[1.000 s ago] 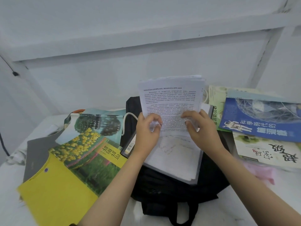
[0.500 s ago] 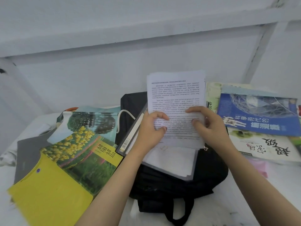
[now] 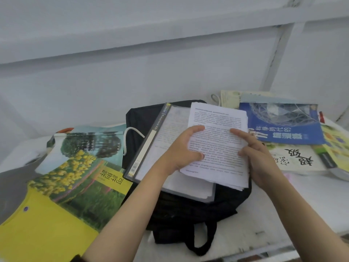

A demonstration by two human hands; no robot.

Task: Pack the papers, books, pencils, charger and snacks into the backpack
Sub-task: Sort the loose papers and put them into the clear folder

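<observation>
A black backpack (image 3: 188,210) lies flat in the middle of the white table. On it rests a clear file folder (image 3: 151,146) filled with sheets. A stack of printed papers (image 3: 217,118) lies tilted over the folder's right half. My left hand (image 3: 183,150) grips the stack's left edge, thumb on top. My right hand (image 3: 258,157) holds the right edge, forefinger stretched across the page. A white charger cable (image 3: 130,133) curls beside the backpack's left side. Books lie on both sides.
Left of the backpack lie a yellow flower-field book (image 3: 75,186), a tree-cover book (image 3: 88,146) and a grey folder (image 3: 11,186). On the right lie a blue book (image 3: 283,125), a white book with black characters (image 3: 294,159) and more books. A white wall stands behind.
The paper stack has come down from upright and now lies tilted over the folder, further right. Both hands moved down with it.
</observation>
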